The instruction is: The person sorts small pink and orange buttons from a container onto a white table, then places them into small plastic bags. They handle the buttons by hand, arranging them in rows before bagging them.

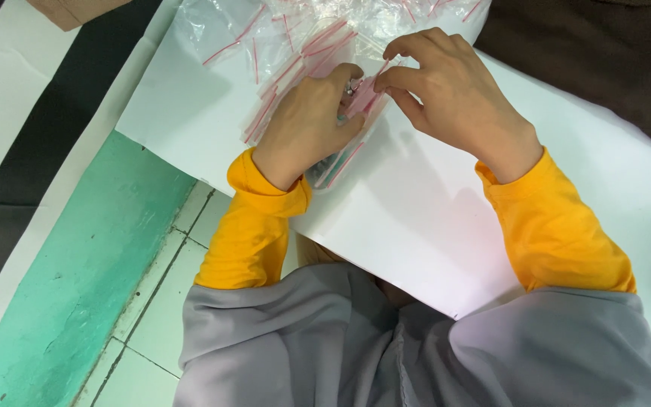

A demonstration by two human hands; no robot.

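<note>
A: Nearest the lens is the grey cloth (340, 347) draped over the person's front, then the yellow sleeves (254, 226) running up to the white sheet (416, 218) that covers the work surface

B: And the hands?

A: Both meet at the top of the sheet, over a heap of small clear zip bags (288, 45) with red seal strips. The left hand (307, 124) lies curled on the pile with its fingers closed on one little bag (359, 102), pinning it flat so it cannot slide

B: The right?

A: The right hand (446, 90) arches above, thumb and forefinger pinched together on that same bag's edge, other fingers loosely bent. There seems to be a tiny shiny thing (352, 88) between the two hands; I cannot tell what it is

B: Anything else about?

A: Green-painted floor and pale tiles (84, 286) to the left, a dark cloth (604, 53) top right
</note>
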